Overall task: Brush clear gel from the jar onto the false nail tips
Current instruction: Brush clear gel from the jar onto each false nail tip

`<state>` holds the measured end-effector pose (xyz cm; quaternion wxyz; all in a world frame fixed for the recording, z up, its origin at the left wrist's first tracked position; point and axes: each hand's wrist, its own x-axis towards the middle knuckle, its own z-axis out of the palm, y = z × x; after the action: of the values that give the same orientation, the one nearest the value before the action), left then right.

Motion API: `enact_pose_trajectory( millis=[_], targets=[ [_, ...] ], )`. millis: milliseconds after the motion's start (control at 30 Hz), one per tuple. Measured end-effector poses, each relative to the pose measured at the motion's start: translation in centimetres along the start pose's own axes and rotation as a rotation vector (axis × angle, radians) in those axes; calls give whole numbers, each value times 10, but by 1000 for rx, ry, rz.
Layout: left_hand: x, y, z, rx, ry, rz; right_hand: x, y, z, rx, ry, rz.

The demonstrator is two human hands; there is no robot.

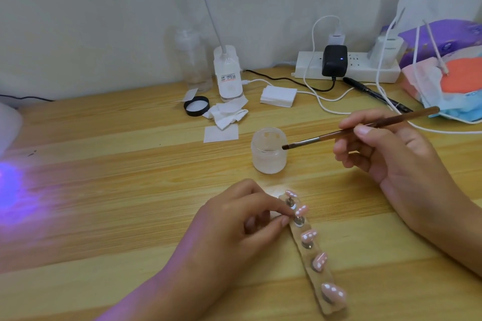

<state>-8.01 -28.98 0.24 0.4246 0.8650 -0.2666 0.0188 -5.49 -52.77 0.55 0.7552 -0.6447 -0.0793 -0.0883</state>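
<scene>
A frosted open jar [269, 154] of clear gel stands at the middle of the wooden table. My right hand [386, 148] grips a brown-handled brush [362, 128], whose dark tip sits at the jar's right rim. Nearer to me lies a clear strip holder [311, 255] carrying several pink false nail tips [320, 260] on small metal stands. My left hand [240, 221] pinches the stand under the second tip from the far end, between thumb and forefinger.
The jar's black lid [196, 105], crumpled wipes [227, 113] and a pad stack [278, 96] lie behind the jar. A lamp base [229, 78], empty bottle [194, 60], power strip [347, 68] with cables, pen [375, 95] and packets [443, 70] crowd the back. Purple light falls at left.
</scene>
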Motion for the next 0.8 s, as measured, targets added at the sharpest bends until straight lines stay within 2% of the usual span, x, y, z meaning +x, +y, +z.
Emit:
enact_pose_trajectory(
  millis=[233,500,600,700,800],
  targets=[
    [1,4,1,254,-42,161,0,1,-1,-17,0,1],
    [1,10,4,443,57,395,-1,0,2,-24,17,-11],
    [-1,9,1,227,83,249,-2,0,2,-37,29,-40],
    [1,6,-4,-258,106,-41,-2,1,3,-55,43,-81],
    [5,3,-11,-630,166,-138,-2,2,4,-64,56,-118]
  ],
)
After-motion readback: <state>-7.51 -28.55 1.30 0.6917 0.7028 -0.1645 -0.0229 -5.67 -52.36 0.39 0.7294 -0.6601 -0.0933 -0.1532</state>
